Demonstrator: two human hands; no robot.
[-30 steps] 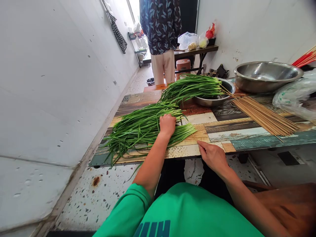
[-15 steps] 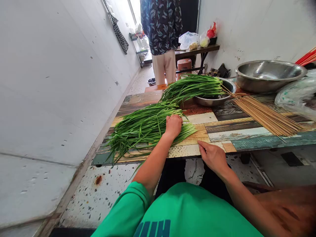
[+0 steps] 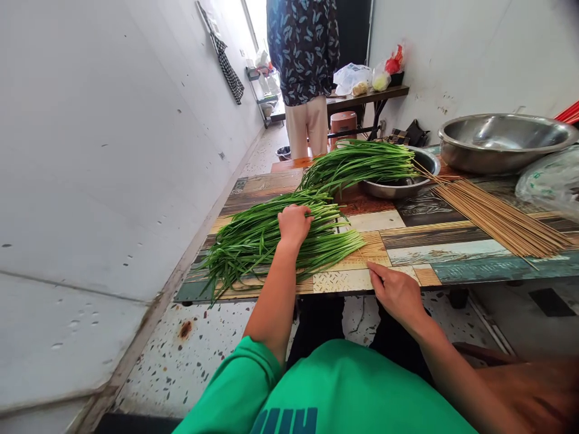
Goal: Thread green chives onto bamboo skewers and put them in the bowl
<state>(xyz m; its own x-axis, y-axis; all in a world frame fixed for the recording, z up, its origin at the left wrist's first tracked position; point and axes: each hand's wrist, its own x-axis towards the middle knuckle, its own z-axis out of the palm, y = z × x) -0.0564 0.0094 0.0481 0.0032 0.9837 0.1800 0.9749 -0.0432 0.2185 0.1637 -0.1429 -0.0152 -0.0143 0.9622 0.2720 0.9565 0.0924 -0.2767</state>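
Note:
A long pile of garlic chives (image 3: pixel 253 241) lies on the table, leaves to the left and pale stem ends to the right. My left hand (image 3: pixel 295 226) is over the middle of the pile, fingers curled down and closed on some chives; its fingertips are partly hidden. At the table's front edge, right of the stem ends, my right hand (image 3: pixel 398 292) is closed in a pinch. Whatever is between its thumb and forefinger is too thin to make out. Another bunch of chives (image 3: pixel 357 161) rests across a small metal bowl (image 3: pixel 398 191) behind.
Many thin bamboo skewers (image 3: pixel 502 217) lie spread on the right of the patterned table (image 3: pixel 434 241). Behind them stand a large steel basin (image 3: pixel 502 160) and a clear plastic bag (image 3: pixel 552 181). A person (image 3: pixel 307 72) stands by a farther table (image 3: pixel 389 93). A white wall (image 3: pixel 90 150) runs along the left.
My left hand has moved left along the chives, away from the stem ends. My right hand stays pinched at the table's edge. The view has shifted slightly.

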